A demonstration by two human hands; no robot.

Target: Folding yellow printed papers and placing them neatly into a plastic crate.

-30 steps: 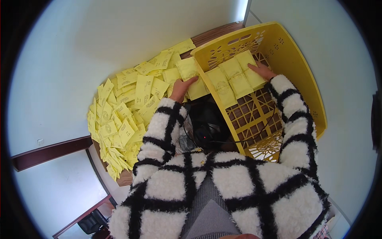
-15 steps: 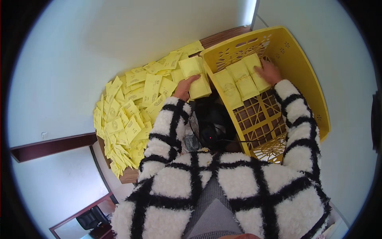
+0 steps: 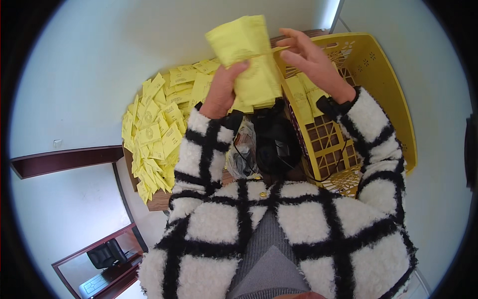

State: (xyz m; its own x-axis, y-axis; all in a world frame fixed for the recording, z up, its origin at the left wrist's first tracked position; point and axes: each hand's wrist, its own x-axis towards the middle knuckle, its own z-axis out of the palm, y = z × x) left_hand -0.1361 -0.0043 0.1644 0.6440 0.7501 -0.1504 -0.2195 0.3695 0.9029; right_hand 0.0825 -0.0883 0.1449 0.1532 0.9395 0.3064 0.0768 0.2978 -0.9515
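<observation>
A thick bundle of yellow paper envelopes (image 3: 249,47) is raised above the table, with the fingers of my left hand (image 3: 221,92) closed round its left side. What looks like a thin band crosses its middle. Just right of the bundle, my right hand (image 3: 318,65) is lifted over the near-left part of a yellow plastic crate (image 3: 393,94), fingers apart and holding nothing. Inside the crate lie more bundles of yellow envelopes (image 3: 300,99), partly covered by my right hand and wrist. Many loose yellow envelopes (image 3: 149,132) are heaped on the table to the left.
Between heap and crate sit a black object (image 3: 276,149) with a cable and a clear plastic bag (image 3: 242,149). A pale wall (image 3: 124,40) rises behind the wooden table (image 3: 158,201). A black chair (image 3: 107,252) shows at lower left.
My left hand has lifted the envelope bundle up and away from the table. My right hand has left the bundles in the crate and moved up and left towards the raised one.
</observation>
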